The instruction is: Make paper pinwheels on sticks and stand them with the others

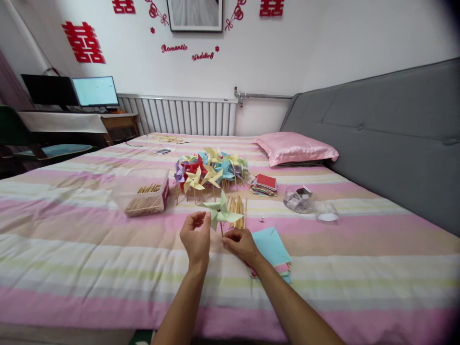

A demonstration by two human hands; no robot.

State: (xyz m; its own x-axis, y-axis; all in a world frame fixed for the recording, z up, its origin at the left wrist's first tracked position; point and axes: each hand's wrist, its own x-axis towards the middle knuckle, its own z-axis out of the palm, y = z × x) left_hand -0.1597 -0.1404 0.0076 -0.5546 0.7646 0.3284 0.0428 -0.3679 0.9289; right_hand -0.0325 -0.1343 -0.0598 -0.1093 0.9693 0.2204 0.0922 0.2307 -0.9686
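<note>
Holding the pale green pinwheel (pixel 220 213) upright over the bed (pixel 143 278), we pinched its stick (pixel 222 230) in our right fingers (pixel 232 234), while our left fingers (pixel 207 224) curled beside its blades (pixel 233 217), gripping or not we could not tell, where a light touch seemed best against creasing.

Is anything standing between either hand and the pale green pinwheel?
Nothing visible does. The right hand pinches the pale green pinwheel by its stick; the left hand is close beside the blades, contact unclear.
</note>
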